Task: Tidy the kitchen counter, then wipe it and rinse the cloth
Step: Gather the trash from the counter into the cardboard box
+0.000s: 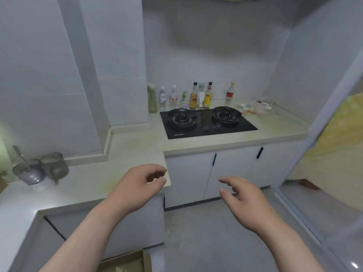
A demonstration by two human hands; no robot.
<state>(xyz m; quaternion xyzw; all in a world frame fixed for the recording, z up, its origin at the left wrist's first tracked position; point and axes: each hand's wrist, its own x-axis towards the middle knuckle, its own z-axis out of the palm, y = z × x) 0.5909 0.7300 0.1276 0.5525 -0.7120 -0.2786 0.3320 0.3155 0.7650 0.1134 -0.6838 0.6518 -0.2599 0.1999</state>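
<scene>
both hands out in front, nothing in either. the left hand (137, 181) hangs over the near corner of the counter (92, 181), fingers loosely curled, thumb and forefinger apart, gripping nothing. the right hand (243, 199) floats beside it, off the counter edge, above the floor and in front of the white cabinet doors (188, 173), fingers relaxed and half spread, empty too. below the left forearm, a cardboard box (125, 262) sits on the floor. out to the left of the left hand, two glass jars (56, 165) stand close together on the counter, one with a thin handle sticking out. beyond both hands lies the black gas hob (206, 122), and behind it a row of bottles (196, 95) against the wall. farthest off, ahead and right of the right hand, crumpled bags and wrappers (255, 107) clutter the corner. no cloth in view. tidying looks like the step in hand, with nothing picked up yet; the next move calls for a step forward and a reach to that litter or the jars, wiping later.
</scene>
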